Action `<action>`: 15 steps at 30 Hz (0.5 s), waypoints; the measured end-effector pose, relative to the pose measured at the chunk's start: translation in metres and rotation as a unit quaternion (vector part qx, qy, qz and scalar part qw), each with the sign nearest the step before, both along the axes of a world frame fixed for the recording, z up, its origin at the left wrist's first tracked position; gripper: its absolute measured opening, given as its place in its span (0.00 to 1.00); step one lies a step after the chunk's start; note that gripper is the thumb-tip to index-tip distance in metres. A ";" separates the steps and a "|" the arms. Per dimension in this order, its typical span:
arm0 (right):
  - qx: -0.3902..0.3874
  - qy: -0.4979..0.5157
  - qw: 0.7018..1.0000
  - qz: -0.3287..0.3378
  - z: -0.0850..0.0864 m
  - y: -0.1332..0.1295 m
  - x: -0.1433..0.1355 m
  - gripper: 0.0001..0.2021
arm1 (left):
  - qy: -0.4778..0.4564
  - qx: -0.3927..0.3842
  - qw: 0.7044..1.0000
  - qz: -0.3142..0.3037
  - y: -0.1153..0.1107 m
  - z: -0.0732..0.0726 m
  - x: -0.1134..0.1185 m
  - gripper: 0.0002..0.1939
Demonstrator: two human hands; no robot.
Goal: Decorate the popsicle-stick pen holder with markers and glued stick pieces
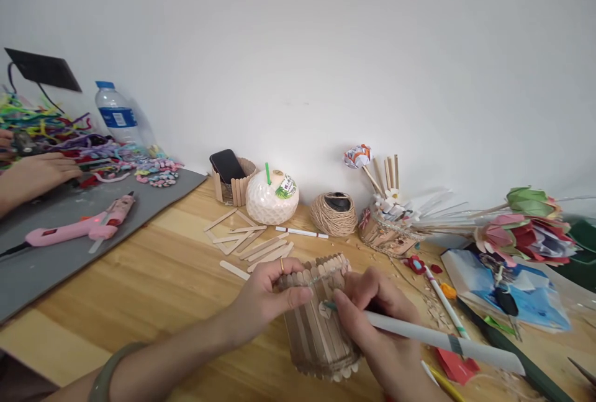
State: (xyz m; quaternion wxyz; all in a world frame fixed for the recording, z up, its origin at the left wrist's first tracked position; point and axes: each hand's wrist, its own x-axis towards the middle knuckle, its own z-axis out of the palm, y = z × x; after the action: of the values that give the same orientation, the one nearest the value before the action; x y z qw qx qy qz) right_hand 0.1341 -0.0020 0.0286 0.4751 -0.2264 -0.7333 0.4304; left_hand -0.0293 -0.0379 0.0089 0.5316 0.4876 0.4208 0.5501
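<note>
My left hand (pixel 278 289) grips the upper rim of a container made of wooden craft sticks (pixel 313 332), with the thumb on the front and the fingers behind. Twine runs round the container near its scalloped top and bottom edges. In my right hand (pixel 382 321) is a white marker pen (pixel 442 340) with a green tip. That tip touches or nearly touches a small pale flower-like piece (pixel 325 309) on the container's front. My right fingers also rest against the container's right side.
Loose craft sticks (pixel 261 244), a wrapped coconut (pixel 272 198), a twine ball (pixel 333 213) and a stick holder with a phone (pixel 227 166) stand behind. Paper flowers (pixel 526 234) lie right. Left, a pink glue gun (pixel 79 228) rests on a grey mat (pixel 153 209) near another person's hand (pixel 41 175).
</note>
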 end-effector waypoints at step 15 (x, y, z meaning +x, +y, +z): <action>0.015 -0.016 1.000 -0.015 0.000 -0.001 0.002 0.17 | 0.014 -0.004 1.000 -0.002 0.000 0.001 0.000 0.21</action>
State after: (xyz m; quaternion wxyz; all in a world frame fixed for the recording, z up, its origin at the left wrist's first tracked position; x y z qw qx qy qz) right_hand 0.1362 -0.0034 0.0290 0.4728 -0.2369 -0.7436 0.4091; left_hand -0.0296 -0.0383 0.0097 0.5289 0.4934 0.4294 0.5407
